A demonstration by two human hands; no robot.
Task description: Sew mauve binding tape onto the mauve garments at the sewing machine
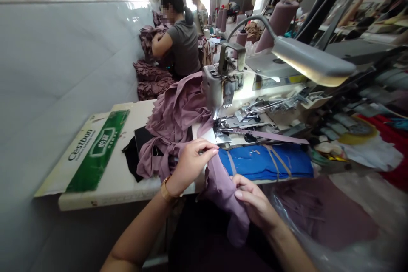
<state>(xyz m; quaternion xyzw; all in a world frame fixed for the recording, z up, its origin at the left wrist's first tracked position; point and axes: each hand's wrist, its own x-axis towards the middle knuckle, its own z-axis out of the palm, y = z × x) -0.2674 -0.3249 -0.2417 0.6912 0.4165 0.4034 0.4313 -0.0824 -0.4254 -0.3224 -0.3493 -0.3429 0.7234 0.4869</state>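
Observation:
A length of mauve fabric (219,182) hangs over the table's front edge, below the sewing machine (236,85). My left hand (193,159), with a watch on its wrist, pinches the upper part of this fabric near the machine's needle area. Lower down and to the right, my right hand (253,199) grips the fabric's edge between thumb and fingers. Behind my left hand, a gathered heap of mauve fabric (178,110) lies on the table beside the machine. A narrow mauve strip (270,136) runs into the machine's foot from the right.
A lamp (312,59) hangs over the machine. A blue pad (264,161) lies along the table front. Green-and-white cardboard (98,153) covers the table's left part. Mauve fabric in clear plastic (331,212) is at right. A co-worker (181,38) sits ahead, beside piled fabric.

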